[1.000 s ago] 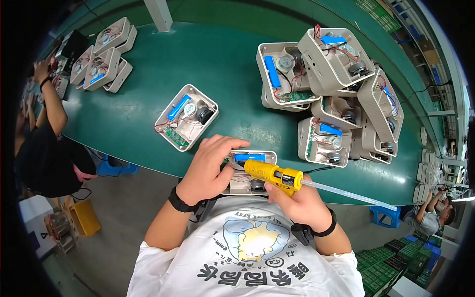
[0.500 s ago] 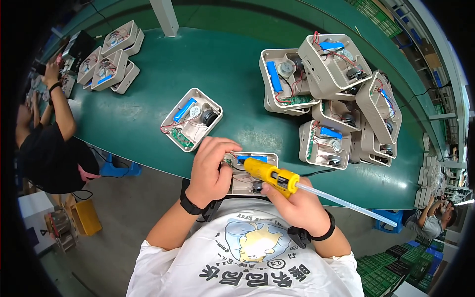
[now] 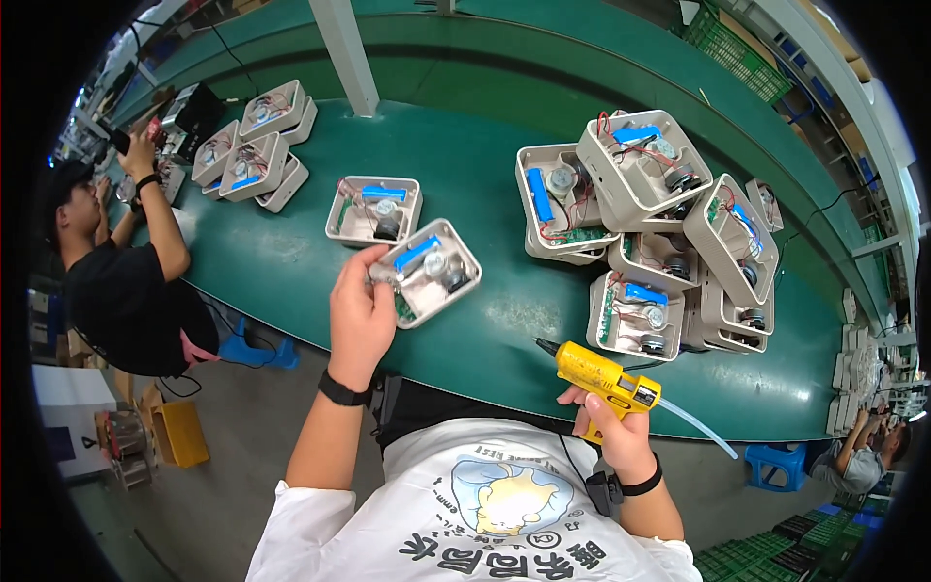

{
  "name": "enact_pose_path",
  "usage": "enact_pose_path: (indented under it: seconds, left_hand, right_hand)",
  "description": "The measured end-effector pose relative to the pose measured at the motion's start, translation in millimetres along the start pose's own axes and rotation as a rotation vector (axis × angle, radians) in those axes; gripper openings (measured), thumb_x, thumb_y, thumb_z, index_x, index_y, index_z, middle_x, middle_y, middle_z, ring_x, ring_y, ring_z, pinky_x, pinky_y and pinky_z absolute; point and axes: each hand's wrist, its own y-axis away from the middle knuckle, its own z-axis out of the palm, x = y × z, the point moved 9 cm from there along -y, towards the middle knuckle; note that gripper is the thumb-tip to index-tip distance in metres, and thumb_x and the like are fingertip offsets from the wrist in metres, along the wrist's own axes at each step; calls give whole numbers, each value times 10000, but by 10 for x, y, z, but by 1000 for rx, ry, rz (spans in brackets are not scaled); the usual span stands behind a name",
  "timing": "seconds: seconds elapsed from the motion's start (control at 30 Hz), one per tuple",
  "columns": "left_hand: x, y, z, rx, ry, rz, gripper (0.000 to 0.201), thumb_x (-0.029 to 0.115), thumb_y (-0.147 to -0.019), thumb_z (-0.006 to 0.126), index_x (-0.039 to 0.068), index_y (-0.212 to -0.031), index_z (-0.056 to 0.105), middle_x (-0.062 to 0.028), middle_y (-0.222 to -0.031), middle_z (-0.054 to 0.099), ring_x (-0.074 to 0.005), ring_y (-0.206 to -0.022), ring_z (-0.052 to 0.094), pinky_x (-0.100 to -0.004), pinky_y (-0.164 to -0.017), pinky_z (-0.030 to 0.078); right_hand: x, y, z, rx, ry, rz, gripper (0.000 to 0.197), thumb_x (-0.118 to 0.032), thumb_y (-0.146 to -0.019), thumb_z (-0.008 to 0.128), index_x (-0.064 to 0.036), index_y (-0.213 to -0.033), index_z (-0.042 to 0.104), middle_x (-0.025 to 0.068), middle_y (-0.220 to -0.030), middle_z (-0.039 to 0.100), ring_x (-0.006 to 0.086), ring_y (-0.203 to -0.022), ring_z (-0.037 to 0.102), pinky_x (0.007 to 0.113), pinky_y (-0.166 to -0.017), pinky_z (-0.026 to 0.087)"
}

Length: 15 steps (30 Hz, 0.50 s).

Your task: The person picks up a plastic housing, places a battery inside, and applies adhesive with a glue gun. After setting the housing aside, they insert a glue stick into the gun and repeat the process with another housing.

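My left hand (image 3: 361, 315) grips one edge of an open cream plastic housing (image 3: 469, 291), tilted over the front part of the table. Inside it are a blue cylindrical battery (image 3: 417, 253), a round silver part, a black round part, wires and a green circuit board partly covered by my fingers. Just behind it, a similar housing (image 3: 415, 215) lies on the green table. My right hand (image 3: 621, 436) is closed round a yellow hot glue gun (image 3: 593, 372). Its dark nozzle points to the left, and a translucent glue stick (image 3: 700, 427) sticks out of its back end.
Several more open housings (image 3: 606, 199) are piled on the right of the green table (image 3: 475, 175). Another stack of housings (image 3: 254, 167) stands at the far left, near a co-worker (image 3: 121, 301). A metal post (image 3: 346, 58) rises at the back. Blue stools (image 3: 776, 468) stand below the table edge.
My left hand has carried the front housing forward and left, beside the other one. The glue gun has moved away from it to the right. The view has shifted a little.
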Motion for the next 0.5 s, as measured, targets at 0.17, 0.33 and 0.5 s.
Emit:
enact_pose_path:
  seconds: [0.17, 0.33, 0.5]
  left_hand:
    - [350, -213, 244, 126, 395, 175, 421, 8, -1008, 681, -22, -1427, 653, -259, -1583, 568, -370, -1347, 656, -450, -1091, 556]
    - [870, -440, 0, 161, -434, 524, 432, 89, -1009, 759, 30, -1427, 665, -262, -1673, 478, -458, -1526, 505, -522, -1226, 465]
    - [418, -775, -176, 126, -759, 401, 397, 144, -947, 841, 101, -1326, 727, -252, -1682, 492, -501, -1541, 469, -558, -1260, 434]
  right_hand:
    - [209, -42, 11, -7, -102, -37, 409, -131, -1145, 646, 23, -1522, 618, 191, -1216, 791, 122, -834, 713, 259, -685, 602]
    - [355, -23, -101, 1, -141, -71, 437, -149, -1138, 654, 30, -1533, 605, 197, -1213, 787, 137, -799, 709, 284, -689, 608]
    - [407, -11, -147, 1, -253, -115, 307, -201, -1121, 669, 18, -1336, 657, 236, -1177, 771, 182, -746, 701, 338, -685, 616]
